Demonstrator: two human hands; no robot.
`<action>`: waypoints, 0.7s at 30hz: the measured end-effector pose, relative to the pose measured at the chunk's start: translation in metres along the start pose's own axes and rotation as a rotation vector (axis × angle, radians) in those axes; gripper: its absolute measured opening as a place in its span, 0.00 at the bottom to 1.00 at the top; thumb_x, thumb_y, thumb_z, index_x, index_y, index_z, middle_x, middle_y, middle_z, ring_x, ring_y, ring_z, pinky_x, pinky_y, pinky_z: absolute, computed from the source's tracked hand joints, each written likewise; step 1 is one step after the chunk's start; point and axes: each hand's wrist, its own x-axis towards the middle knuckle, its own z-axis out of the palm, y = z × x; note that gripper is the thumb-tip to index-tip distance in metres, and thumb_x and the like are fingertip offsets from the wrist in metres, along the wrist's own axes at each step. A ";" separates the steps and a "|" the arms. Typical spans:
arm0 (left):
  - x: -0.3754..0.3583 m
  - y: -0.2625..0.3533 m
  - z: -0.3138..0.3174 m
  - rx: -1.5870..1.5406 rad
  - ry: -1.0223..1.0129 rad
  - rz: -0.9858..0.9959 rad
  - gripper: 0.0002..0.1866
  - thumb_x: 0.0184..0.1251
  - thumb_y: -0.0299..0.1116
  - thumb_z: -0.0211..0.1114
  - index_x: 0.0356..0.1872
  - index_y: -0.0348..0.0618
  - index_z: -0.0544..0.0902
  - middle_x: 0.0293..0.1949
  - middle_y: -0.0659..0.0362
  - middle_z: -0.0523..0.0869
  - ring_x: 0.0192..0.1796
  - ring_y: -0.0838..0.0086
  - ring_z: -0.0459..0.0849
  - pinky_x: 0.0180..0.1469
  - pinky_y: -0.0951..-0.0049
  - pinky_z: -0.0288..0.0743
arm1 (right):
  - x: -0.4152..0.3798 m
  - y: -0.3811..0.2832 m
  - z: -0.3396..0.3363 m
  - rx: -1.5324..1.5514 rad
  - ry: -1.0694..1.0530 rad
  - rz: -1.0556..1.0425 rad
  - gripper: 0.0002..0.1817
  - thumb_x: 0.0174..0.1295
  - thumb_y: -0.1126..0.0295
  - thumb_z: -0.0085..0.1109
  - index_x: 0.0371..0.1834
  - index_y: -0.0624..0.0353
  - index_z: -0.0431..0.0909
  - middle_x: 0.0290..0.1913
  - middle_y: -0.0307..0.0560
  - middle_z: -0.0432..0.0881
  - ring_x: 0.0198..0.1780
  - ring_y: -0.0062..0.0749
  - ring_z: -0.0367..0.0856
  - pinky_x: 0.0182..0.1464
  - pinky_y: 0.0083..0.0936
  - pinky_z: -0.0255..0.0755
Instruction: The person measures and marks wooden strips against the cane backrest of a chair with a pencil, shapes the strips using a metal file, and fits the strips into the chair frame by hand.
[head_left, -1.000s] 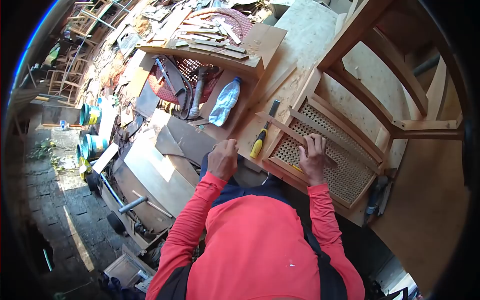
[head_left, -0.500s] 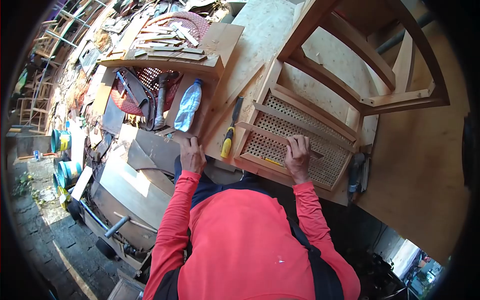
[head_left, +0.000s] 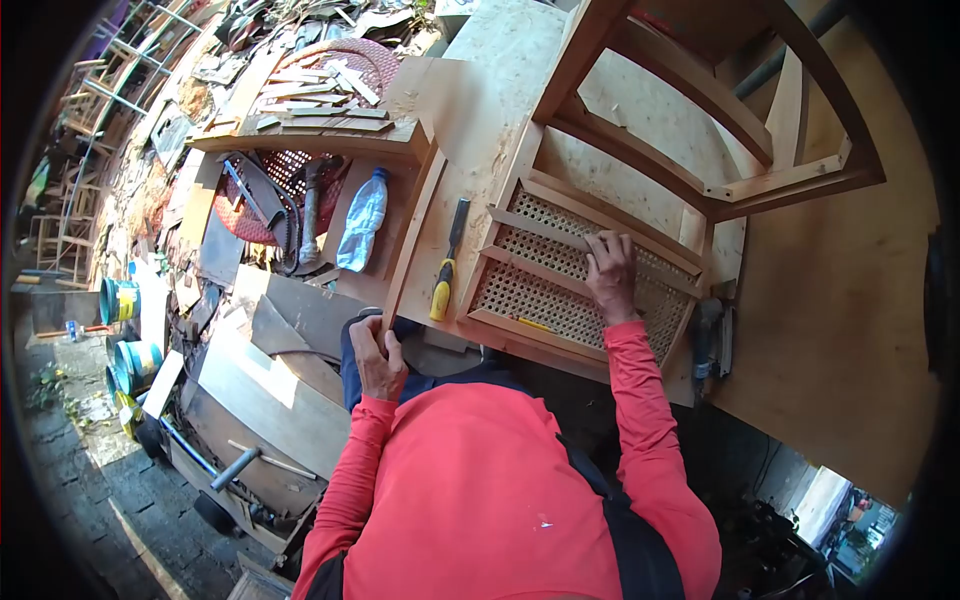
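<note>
My left hand [head_left: 380,362] is closed around the near end of a long thin wooden strip [head_left: 414,235], which slants away over the bench edge. My right hand [head_left: 612,278] reaches over the woven cane panel [head_left: 530,292] of a wooden chair frame [head_left: 690,192]. Its fingers are curled onto the upper thin wooden slat [head_left: 540,227] lying across the cane. Below it lies a second slat [head_left: 535,269], its right part hidden by my hand. A yellow pencil [head_left: 536,325] rests on the cane near the front rail. Left of the frame is a yellow-handled chisel [head_left: 447,268].
A plastic bottle [head_left: 363,222], a hammer [head_left: 313,205] and a handsaw [head_left: 258,190] lie to the left. Beyond them, wood offcuts [head_left: 315,95] are heaped on a board. A power tool [head_left: 708,335] sits right of the frame. Buckets [head_left: 138,362] stand on the floor.
My right hand has moved up from the lower slat to the upper one. My left hand has shifted slightly down, and the long strip now lies steeper and further left.
</note>
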 end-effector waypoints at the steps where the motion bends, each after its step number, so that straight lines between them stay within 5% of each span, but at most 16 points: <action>1: 0.001 0.002 -0.001 0.000 0.010 0.014 0.11 0.80 0.25 0.61 0.57 0.34 0.77 0.49 0.48 0.80 0.51 0.58 0.82 0.58 0.60 0.78 | 0.002 0.006 0.002 0.001 -0.028 -0.020 0.20 0.59 0.81 0.72 0.56 0.59 0.85 0.49 0.48 0.80 0.55 0.51 0.79 0.60 0.47 0.76; 14: 0.007 0.016 -0.010 0.058 0.014 0.139 0.12 0.75 0.23 0.67 0.55 0.35 0.81 0.49 0.46 0.81 0.53 0.49 0.81 0.59 0.55 0.76 | -0.037 0.061 -0.020 -0.179 -0.019 0.011 0.19 0.59 0.81 0.69 0.55 0.58 0.86 0.50 0.49 0.80 0.56 0.51 0.78 0.59 0.50 0.74; 17: 0.011 0.025 -0.010 0.032 0.013 0.140 0.12 0.74 0.22 0.67 0.55 0.35 0.81 0.49 0.46 0.81 0.53 0.49 0.81 0.59 0.55 0.76 | -0.028 0.030 -0.030 -0.122 0.132 0.084 0.21 0.58 0.80 0.72 0.56 0.60 0.84 0.52 0.51 0.79 0.57 0.52 0.78 0.60 0.49 0.74; 21: 0.012 0.030 -0.008 0.062 0.000 0.176 0.13 0.74 0.22 0.68 0.55 0.35 0.81 0.49 0.45 0.81 0.54 0.48 0.81 0.59 0.55 0.77 | -0.024 -0.019 -0.025 0.135 -0.019 -0.043 0.23 0.57 0.79 0.75 0.57 0.60 0.83 0.52 0.51 0.78 0.56 0.52 0.79 0.61 0.48 0.75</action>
